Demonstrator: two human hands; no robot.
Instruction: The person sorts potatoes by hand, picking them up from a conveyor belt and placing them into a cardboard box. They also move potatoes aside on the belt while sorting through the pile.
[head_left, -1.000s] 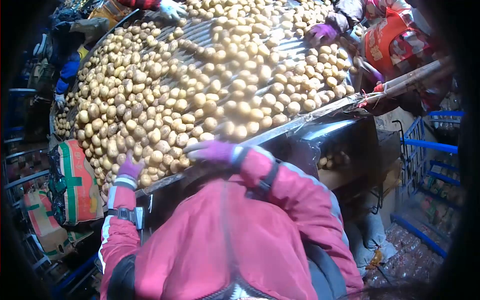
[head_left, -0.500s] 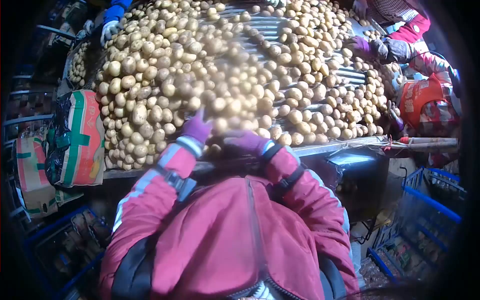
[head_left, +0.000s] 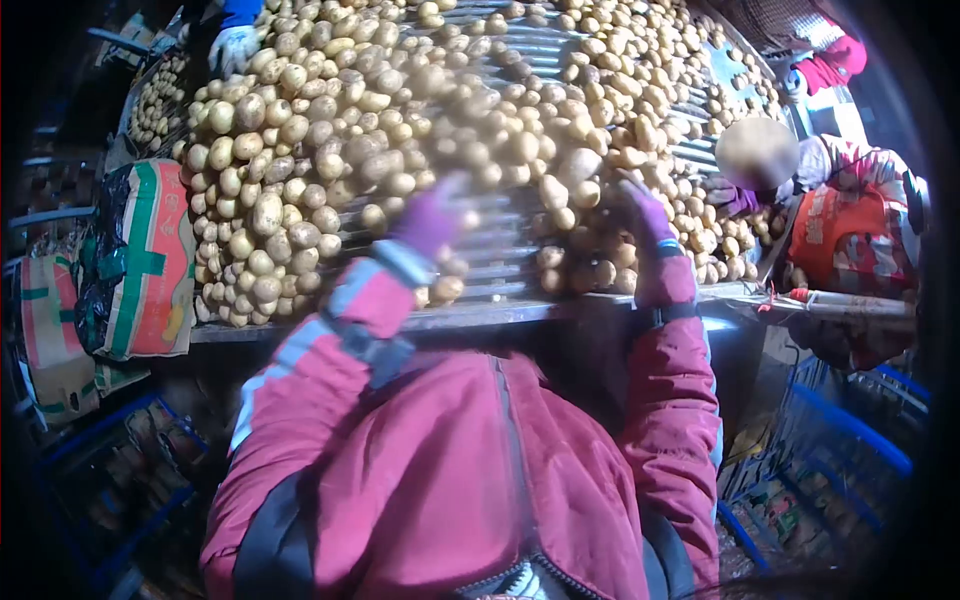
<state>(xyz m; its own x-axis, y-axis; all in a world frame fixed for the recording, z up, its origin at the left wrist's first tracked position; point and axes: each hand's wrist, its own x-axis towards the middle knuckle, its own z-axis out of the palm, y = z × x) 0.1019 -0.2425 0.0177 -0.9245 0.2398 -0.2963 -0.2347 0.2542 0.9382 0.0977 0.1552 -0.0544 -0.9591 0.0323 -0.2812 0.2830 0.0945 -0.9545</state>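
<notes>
Both my hands wear purple gloves and reach over a roller table heaped with pale potatoes. My left hand is motion-blurred above the bare rollers at the near edge, with a few potatoes beside it; whether it holds anything is unclear. My right hand lies flat with fingers spread on a cluster of potatoes near the table's front. My red jacket sleeves fill the lower view.
A white-gloved hand of another person works at the far left edge. To the right, a person in an orange apron reaches in. Printed sacks hang left. A wooden pole and blue metal frames are at the right.
Both my hands moved farther onto the table and apart, the right one going right onto a potato cluster. A strip of bare rollers now shows between them. The view shifted slightly.
</notes>
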